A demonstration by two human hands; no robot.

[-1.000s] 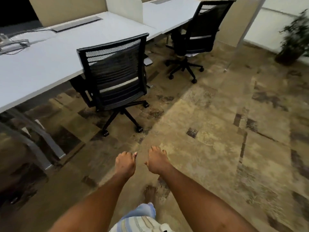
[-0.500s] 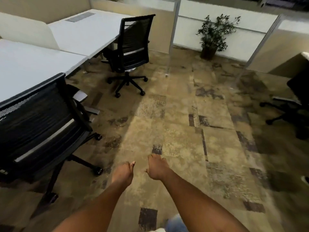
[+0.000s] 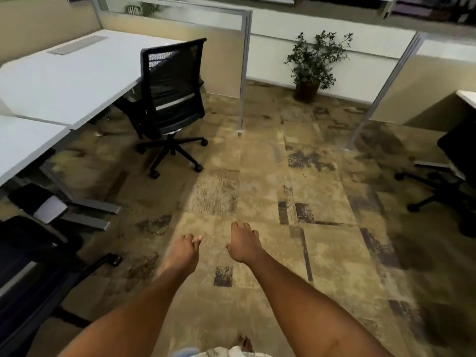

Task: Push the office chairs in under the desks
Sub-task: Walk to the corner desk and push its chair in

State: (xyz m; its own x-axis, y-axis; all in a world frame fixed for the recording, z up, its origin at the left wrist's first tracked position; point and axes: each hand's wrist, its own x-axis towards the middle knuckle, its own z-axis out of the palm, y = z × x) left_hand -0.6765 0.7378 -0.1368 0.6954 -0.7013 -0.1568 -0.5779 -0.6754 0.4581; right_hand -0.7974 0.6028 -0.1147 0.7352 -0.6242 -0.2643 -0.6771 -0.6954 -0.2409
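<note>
A black mesh office chair (image 3: 171,99) stands by the far white desk (image 3: 69,78), its seat partly under the desk edge and its wheeled base out on the carpet. A second black chair (image 3: 31,274) is at the lower left, cut off by the frame, beside the near white desk (image 3: 23,143). A third black chair (image 3: 453,171) stands at the right edge. My left hand (image 3: 184,249) and my right hand (image 3: 243,243) are held out low over the carpet, fingers curled, holding nothing and touching no chair.
A potted plant (image 3: 313,65) stands against the back wall. Beige partition panels (image 3: 226,57) with grey posts divide the cubicles. Another desk corner (image 3: 467,97) shows at the right. Patterned brown carpet (image 3: 257,176) runs between the desk rows.
The view has swung right and forward. The nearest chair has slid to the lower-left corner, the far chair is closer, and a third chair has come into view. My hands keep the same pose.
</note>
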